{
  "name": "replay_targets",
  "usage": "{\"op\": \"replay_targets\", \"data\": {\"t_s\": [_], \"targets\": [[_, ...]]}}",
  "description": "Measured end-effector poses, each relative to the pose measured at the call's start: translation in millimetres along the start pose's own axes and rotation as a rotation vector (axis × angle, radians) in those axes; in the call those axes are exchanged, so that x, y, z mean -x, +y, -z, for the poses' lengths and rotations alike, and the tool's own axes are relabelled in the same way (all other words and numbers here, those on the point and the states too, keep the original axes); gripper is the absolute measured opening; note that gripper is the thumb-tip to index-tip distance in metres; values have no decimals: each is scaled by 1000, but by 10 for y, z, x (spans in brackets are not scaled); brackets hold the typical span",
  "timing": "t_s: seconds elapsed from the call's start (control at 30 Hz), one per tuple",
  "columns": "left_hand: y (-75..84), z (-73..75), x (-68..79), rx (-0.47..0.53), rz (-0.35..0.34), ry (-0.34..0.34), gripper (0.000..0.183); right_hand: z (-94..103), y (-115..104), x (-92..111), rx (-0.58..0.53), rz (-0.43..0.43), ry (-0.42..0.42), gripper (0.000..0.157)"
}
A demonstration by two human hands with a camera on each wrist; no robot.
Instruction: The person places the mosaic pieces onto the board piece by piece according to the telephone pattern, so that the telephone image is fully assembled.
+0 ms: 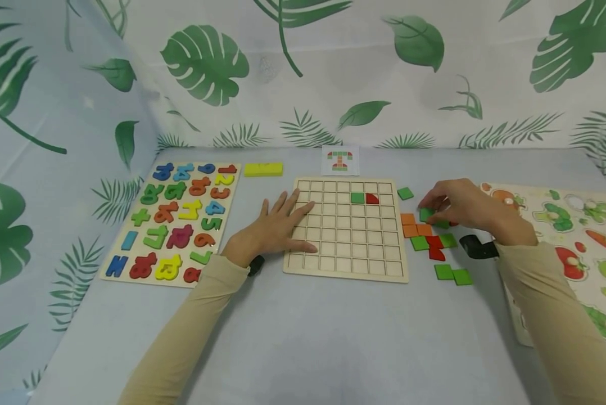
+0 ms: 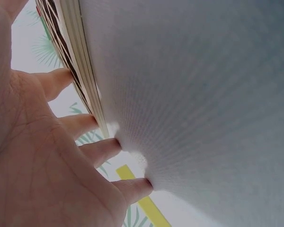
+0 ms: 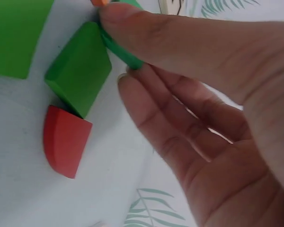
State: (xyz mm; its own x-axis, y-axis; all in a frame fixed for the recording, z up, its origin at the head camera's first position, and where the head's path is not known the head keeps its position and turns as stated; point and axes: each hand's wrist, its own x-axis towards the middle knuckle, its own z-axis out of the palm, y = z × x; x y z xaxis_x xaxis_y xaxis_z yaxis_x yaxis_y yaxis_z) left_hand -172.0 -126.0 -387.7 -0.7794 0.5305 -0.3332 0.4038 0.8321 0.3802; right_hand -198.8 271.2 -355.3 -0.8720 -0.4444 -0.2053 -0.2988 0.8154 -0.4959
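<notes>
A wooden grid board (image 1: 340, 238) lies mid-table, with a green square tile (image 1: 357, 197) and a red quarter-round tile (image 1: 371, 198) side by side in its upper cells. My left hand (image 1: 275, 226) rests with spread fingers on the board's left edge; in the left wrist view some fingertips touch the board's side (image 2: 80, 61) and others the cloth. Right of the board, my right hand (image 1: 465, 203) pinches a green square tile (image 3: 120, 49) between thumb and fingers. Beside it in the right wrist view lie another green tile (image 3: 83, 71) and a red rounded tile (image 3: 68, 142).
Loose orange tiles (image 1: 410, 230), red tiles (image 1: 436, 253) and green tiles (image 1: 443, 272) lie right of the board. A pattern card (image 1: 340, 169) sits behind it. A number puzzle (image 1: 153, 239) and yellow block (image 1: 263, 169) are left, a vegetable puzzle (image 1: 541, 247) right.
</notes>
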Motion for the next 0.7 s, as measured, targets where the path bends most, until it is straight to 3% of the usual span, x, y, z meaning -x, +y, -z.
{"op": "replay_targets", "data": {"t_s": [0.23, 0.47, 0.7], "targets": [[-24, -16, 70, -5, 8, 7, 104, -97, -53, 1, -8, 84, 58, 17], [31, 12, 26, 22, -8, 15, 103, -19, -83, 45, 50, 165, 101, 14], [11, -8, -2, 11, -15, 20, 103, 29, -265, -58, 137, 345, 184, 17]]}}
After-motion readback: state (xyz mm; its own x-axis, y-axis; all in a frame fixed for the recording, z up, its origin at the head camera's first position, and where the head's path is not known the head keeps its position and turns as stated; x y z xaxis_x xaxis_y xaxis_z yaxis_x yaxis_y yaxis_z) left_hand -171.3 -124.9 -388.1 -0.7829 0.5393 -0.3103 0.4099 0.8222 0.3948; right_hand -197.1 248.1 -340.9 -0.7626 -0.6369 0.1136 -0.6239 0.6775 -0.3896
